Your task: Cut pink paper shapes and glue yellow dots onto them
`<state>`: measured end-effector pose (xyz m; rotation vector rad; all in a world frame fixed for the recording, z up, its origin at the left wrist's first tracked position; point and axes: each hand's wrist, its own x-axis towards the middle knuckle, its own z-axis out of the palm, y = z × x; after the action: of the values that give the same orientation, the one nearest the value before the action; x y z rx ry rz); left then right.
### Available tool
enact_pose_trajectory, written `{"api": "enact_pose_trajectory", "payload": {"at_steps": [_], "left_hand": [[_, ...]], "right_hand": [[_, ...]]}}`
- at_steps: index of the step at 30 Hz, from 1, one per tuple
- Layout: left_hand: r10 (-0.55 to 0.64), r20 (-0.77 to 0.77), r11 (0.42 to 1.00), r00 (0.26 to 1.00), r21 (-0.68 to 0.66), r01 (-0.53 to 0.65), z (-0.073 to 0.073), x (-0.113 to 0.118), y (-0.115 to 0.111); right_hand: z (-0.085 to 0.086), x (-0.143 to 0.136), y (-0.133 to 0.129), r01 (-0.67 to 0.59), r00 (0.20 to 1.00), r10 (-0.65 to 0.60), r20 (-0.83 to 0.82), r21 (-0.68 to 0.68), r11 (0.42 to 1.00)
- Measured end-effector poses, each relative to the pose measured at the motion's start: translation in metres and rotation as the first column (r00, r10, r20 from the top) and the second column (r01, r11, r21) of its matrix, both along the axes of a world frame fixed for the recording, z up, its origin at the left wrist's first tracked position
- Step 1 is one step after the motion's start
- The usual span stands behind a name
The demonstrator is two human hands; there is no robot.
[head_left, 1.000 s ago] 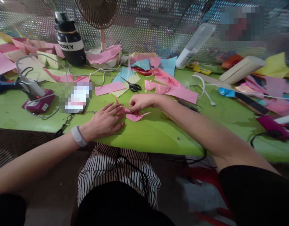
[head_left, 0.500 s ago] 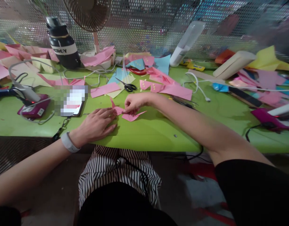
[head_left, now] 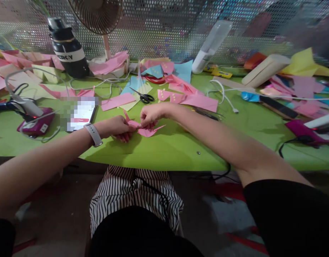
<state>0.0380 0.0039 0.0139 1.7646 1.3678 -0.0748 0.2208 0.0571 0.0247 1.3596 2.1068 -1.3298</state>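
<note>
A folded piece of pink paper (head_left: 147,132) with pointed ends lies on the green tabletop, partly covered by both hands. My left hand (head_left: 120,127), below a pale wristband, pinches its left part, close to an upright pink tip. From the right, my right hand (head_left: 151,116) has curled fingers closed on the middle of the same paper. The fingertips of the two hands nearly meet, and the folds beneath them are hidden. Just behind the hands lie black scissors (head_left: 144,96) and a flat pink paper strip (head_left: 118,101).
A lit phone (head_left: 82,113) and a purple power socket (head_left: 37,123) sit to the left. Behind stand a dark bottle (head_left: 70,53), a fan (head_left: 97,14) and a leaning clear bottle (head_left: 212,46). White cables (head_left: 226,94) and coloured paper scraps (head_left: 186,87) spread across the back.
My left hand has gone from lying flat beside the pink paper to a pinch on its left part, the wrist raised and turned. My right hand stays on the paper.
</note>
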Motion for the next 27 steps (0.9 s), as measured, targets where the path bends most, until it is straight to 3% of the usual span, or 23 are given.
{"api": "enact_pose_trajectory", "payload": {"at_steps": [5,10,15,20,27], "left_hand": [[-0.086,0.057,0.996,0.995,-0.008,0.087,-0.008,-0.008,0.010],[-0.079,0.077,0.996,0.994,-0.041,0.083,-0.009,-0.010,0.014],[-0.123,0.069,0.992,0.990,0.030,0.121,-0.009,-0.011,0.012],[-0.088,-0.021,0.995,0.996,0.053,0.089,-0.008,-0.011,0.012],[0.089,-0.102,0.995,0.991,-0.045,-0.094,0.001,-0.006,0.008]], "right_hand": [[-0.003,0.001,0.003,-0.004,1.000,0.005,-0.008,0.008,1.000],[-0.001,0.002,0.001,0.007,1.000,-0.007,-0.017,0.007,1.000],[0.003,0.000,-0.004,0.017,1.000,-0.016,-0.008,0.045,0.999],[0.004,0.000,-0.006,0.023,1.000,-0.023,-0.012,0.040,0.999],[0.002,-0.001,-0.005,-0.001,1.000,0.002,-0.021,0.074,0.997]]}}
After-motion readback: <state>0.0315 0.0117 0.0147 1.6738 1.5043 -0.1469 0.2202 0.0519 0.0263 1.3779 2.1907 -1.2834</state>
